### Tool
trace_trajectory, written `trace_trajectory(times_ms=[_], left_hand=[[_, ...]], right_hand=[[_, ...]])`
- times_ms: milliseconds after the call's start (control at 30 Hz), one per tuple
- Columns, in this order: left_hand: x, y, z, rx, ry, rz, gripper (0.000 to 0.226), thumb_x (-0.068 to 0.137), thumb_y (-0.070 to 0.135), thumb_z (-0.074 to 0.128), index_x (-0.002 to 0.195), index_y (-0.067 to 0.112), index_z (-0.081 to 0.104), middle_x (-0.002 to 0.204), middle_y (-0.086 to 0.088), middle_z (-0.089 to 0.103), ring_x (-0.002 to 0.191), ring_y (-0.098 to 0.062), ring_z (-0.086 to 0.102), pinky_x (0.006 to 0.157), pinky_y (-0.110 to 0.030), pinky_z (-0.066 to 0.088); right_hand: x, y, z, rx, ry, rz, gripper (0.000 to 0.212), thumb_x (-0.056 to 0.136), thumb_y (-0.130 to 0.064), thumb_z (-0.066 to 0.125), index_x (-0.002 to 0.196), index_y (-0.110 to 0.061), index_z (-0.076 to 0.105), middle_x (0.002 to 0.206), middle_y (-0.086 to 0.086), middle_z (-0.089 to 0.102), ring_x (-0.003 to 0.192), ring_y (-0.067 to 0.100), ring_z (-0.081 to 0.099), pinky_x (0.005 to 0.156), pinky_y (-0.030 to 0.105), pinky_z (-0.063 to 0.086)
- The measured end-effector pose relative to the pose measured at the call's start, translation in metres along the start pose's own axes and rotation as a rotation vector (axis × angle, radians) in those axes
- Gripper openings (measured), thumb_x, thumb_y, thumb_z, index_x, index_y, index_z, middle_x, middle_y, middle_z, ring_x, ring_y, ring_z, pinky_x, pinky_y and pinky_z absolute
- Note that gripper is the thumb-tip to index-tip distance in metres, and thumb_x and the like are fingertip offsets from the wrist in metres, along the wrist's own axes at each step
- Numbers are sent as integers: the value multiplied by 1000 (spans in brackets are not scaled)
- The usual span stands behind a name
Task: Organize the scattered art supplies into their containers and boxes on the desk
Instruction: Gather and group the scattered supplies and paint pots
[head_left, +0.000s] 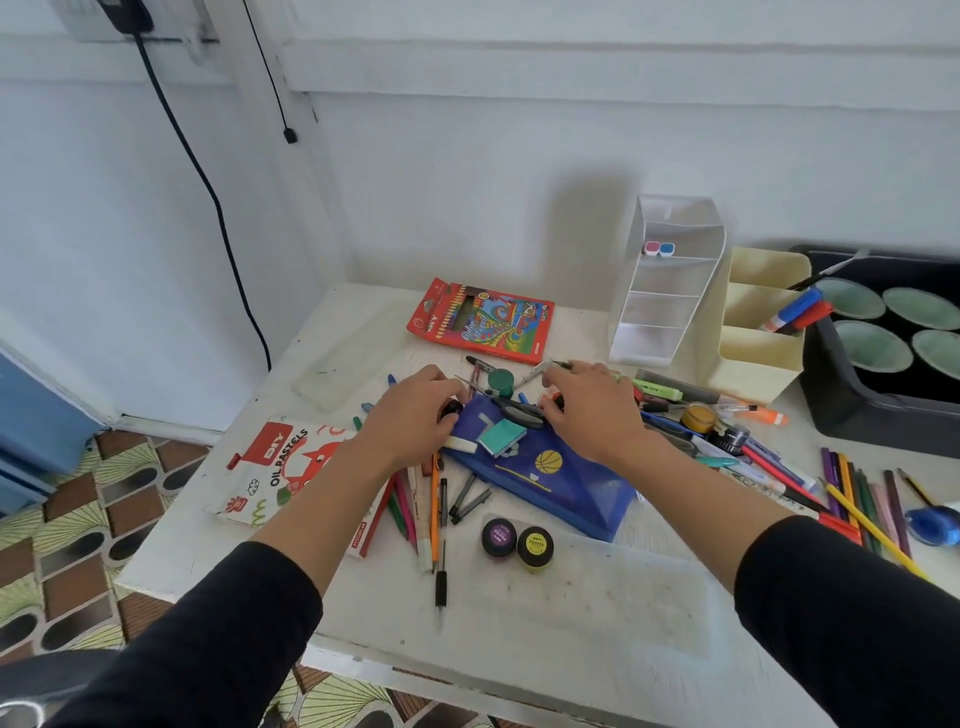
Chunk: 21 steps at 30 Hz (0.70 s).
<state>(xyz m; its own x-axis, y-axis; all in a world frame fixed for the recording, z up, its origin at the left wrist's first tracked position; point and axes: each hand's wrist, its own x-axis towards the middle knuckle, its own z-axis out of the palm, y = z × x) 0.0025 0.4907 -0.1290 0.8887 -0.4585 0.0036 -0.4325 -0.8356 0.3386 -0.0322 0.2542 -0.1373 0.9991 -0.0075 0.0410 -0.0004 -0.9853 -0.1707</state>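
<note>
The left hand (415, 413) curls round a small black pot (451, 409). The right hand (592, 410) pinches a small orange piece (555, 399). Between them lies a blue pencil case (566, 483) printed with a basketball, a white eraser (460, 443) and teal pad (501, 436) beside the left fingers.

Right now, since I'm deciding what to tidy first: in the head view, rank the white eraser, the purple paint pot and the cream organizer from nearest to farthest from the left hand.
From the left hand:
1. White eraser, right beside the hand.
2. Purple paint pot, nearer the camera, centre.
3. Cream organizer, far right, at the back.
</note>
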Motion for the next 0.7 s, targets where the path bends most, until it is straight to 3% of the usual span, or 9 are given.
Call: trace_trajectory(times_ms=[200,333,400,533,600,700], left_hand=[[-1,-1,3,-62,55,41,20,95,14,60,112,22,68,110,0,57,97,-19,56,85,-36,50],[-8,5,2,-115,147,71,21,96,12,55,110,23,68,108,4,58,98,-15,48,81,-30,41],[-12,13,-3,-130,180,90,23,98,11,53,112,22,68,112,5,61,99,-15,47,80,-27,38],[-25,38,-16,-201,176,139,26,101,12,50,116,23,68,117,7,64,102,-16,49,84,-26,37],[-36,54,-21,-325,130,164,24,102,13,50,114,22,70,113,9,65,102,-12,54,86,-27,45],[-54,76,-15,-519,73,170,21,101,18,57,113,27,72,109,11,67,100,-8,62,89,-32,54]], right_hand=[[-4,-3,-1,42,86,-11,17,99,-36,49,112,-25,53,113,3,62,113,29,51,93,49,39],[-8,-5,-2,86,193,-33,18,100,-36,49,112,-23,53,107,3,61,105,26,54,88,45,42],[-12,-8,-5,159,251,-61,17,99,-35,50,110,-23,54,102,1,60,96,23,56,81,39,44],[-30,-11,-20,522,324,-58,8,96,-26,60,100,-22,54,97,-3,53,82,9,53,67,11,38],[-45,-9,-29,658,358,-48,10,94,-21,64,94,-23,54,96,-4,53,86,6,57,74,12,43],[-76,-1,-37,826,352,-44,21,90,-10,67,90,-28,57,98,-3,59,90,11,65,80,30,56]])
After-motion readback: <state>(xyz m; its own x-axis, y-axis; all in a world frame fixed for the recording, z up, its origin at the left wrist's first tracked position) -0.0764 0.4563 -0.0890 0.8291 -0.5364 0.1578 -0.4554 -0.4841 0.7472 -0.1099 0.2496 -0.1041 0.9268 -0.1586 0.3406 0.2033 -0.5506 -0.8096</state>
